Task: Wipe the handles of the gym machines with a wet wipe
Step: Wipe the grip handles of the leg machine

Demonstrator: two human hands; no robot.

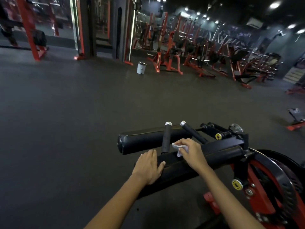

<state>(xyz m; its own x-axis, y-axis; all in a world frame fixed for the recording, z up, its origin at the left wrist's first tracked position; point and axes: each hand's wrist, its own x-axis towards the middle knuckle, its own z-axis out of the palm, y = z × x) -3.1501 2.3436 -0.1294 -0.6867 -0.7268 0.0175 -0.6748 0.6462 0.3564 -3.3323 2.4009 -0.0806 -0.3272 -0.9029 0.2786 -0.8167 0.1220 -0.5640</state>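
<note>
A dim gym with a dark rubber floor (82, 113) lies around, with red machines (166, 60) along the far wall and a white bin (141, 68) standing on the floor before them. The fingers of the right hand (189, 151) are curled and pinch a crumpled white wet wipe (179, 148), held just beside the lower end of the near upright handle (166, 138). A second handle (192, 132) leans to the right of it. The left hand (148, 166) lies flat, fingers straight and together, on the left end of the front black pad (206, 160). Behind stands a roller pad (143, 140), and at the right a red wheel (270, 184).
</note>
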